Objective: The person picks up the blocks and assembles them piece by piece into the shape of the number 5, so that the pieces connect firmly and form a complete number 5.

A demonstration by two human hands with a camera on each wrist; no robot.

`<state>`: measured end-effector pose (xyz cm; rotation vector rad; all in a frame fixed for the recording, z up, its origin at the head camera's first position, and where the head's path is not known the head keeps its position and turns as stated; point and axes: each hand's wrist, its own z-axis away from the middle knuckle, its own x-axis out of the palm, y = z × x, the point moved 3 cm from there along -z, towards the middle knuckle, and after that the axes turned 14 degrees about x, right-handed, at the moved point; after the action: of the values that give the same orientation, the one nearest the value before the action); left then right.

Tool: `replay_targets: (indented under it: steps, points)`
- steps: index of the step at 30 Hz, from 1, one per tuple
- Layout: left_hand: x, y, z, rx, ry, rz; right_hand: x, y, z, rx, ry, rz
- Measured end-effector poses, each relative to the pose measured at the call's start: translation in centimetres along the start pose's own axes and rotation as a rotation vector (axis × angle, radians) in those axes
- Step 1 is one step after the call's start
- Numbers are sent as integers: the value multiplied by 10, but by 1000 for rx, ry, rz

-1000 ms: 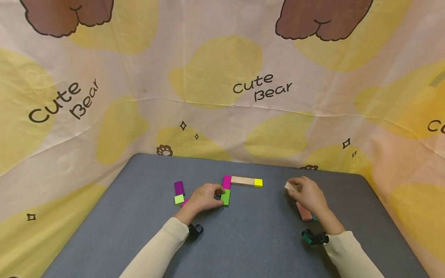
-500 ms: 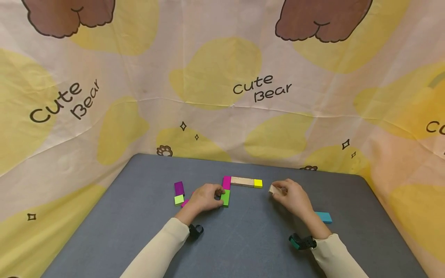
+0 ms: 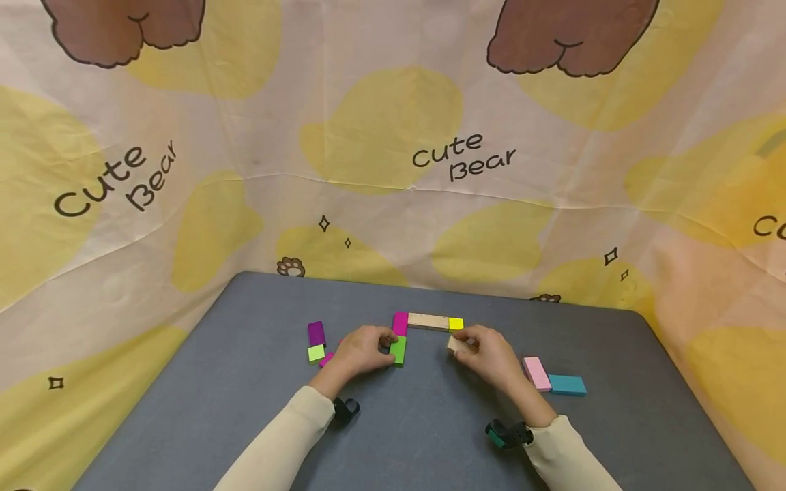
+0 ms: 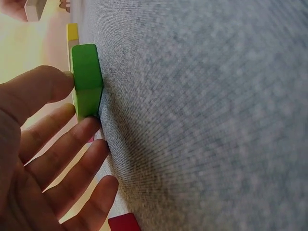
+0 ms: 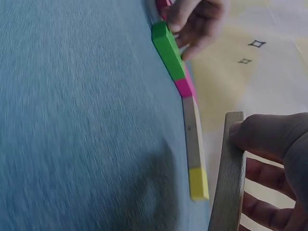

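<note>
My left hand [image 3: 362, 349] rests its thumb and fingertips against a green block [image 3: 399, 353], its fingers loosely bent. Beyond the green block lies a magenta block [image 3: 400, 322], end to end with it. From there a plain wooden block [image 3: 428, 322] runs rightward to a small yellow block [image 3: 456, 324]. Between thumb and fingers my right hand [image 3: 491, 358] pinches another plain wooden block [image 5: 228, 178], just in front of the yellow one. That block is held apart from the row in the right wrist view; my fingers hide part of it.
Left of my left hand are a purple block [image 3: 316, 333], a lime block [image 3: 316, 353] and a partly hidden magenta block [image 3: 326, 359]. To the right lie a pink block [image 3: 537, 374] and a blue block [image 3: 568, 385]. Patterned cloth [image 3: 368, 204] stands behind the grey table [image 3: 405, 436].
My right hand has moved left with the wooden block, from above the pink block to near the yellow one. The pink and blue blocks are uncovered. My left hand has stayed in place.
</note>
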<state>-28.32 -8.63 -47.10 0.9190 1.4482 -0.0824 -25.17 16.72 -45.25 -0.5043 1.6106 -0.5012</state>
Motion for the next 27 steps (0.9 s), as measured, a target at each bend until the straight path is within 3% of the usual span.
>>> replay_targets:
  steps: [11,27]
  points:
    - [0,1,-1,-11,4,6,24,-18,6,-64,3,-46]
    - [-1,0,-2,-7,9,8,51,-38,8,-122,-54,53]
